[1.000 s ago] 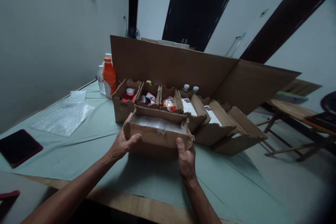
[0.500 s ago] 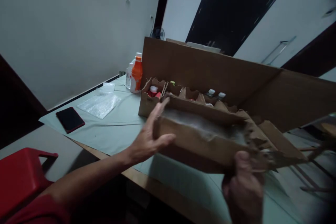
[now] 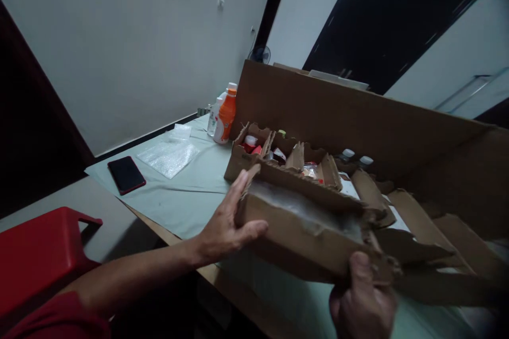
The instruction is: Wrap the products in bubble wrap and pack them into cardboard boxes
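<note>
I hold a small open cardboard tray (image 3: 302, 233) lined with clear plastic above the table's near edge. My left hand (image 3: 226, 222) lies against its left end, fingers stretched out flat and thumb along the front wall. My right hand (image 3: 363, 302) grips the tray's right front corner, thumb over the rim. Behind it stand several similar cardboard trays (image 3: 286, 156) holding small bottles and packets.
A large brown cardboard sheet (image 3: 358, 116) stands behind the trays. An orange bottle (image 3: 226, 115) and a clear bottle (image 3: 214, 116) stand at the far left. Bubble wrap (image 3: 169, 156) and a dark phone (image 3: 126, 175) lie on the pale green cloth (image 3: 191, 196). A red stool (image 3: 35, 254) sits lower left.
The tray has come off the table and toward me, tilted. My left hand has opened flat against its end. My head has turned left, bringing the red stool into view.
</note>
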Motion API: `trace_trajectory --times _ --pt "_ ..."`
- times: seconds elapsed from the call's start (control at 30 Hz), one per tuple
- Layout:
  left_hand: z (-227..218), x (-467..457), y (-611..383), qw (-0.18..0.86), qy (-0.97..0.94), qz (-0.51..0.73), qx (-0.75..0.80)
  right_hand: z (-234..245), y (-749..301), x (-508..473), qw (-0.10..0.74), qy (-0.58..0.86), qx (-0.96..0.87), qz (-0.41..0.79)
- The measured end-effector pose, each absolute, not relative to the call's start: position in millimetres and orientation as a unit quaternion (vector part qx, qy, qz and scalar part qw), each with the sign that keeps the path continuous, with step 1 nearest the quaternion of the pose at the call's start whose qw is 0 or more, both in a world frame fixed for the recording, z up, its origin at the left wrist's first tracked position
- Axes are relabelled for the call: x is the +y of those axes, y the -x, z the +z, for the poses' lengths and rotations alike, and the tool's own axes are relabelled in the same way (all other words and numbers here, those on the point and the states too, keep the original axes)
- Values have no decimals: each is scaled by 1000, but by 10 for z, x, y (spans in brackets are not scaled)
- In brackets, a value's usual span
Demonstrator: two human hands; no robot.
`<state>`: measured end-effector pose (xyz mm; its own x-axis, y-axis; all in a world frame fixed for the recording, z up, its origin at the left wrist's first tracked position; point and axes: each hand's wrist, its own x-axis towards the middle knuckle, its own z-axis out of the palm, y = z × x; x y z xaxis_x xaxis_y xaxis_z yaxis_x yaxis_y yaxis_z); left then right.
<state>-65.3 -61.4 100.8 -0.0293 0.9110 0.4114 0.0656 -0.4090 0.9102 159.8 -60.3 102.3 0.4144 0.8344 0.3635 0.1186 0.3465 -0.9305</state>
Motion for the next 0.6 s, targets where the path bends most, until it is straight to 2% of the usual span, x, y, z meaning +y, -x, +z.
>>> trace_trajectory --times 0.13,0.37,0.6 --pt "749 -951 1097 358 -516 610 484 607 -1211 -467 624 463 -515 363" --pt "513 -957 1754 182 -392 676 597 476 98 623 535 330 -669 396" --pt "-55 -900 1763 62 -393 588 704 202 682 1081 502 371 -681 383"
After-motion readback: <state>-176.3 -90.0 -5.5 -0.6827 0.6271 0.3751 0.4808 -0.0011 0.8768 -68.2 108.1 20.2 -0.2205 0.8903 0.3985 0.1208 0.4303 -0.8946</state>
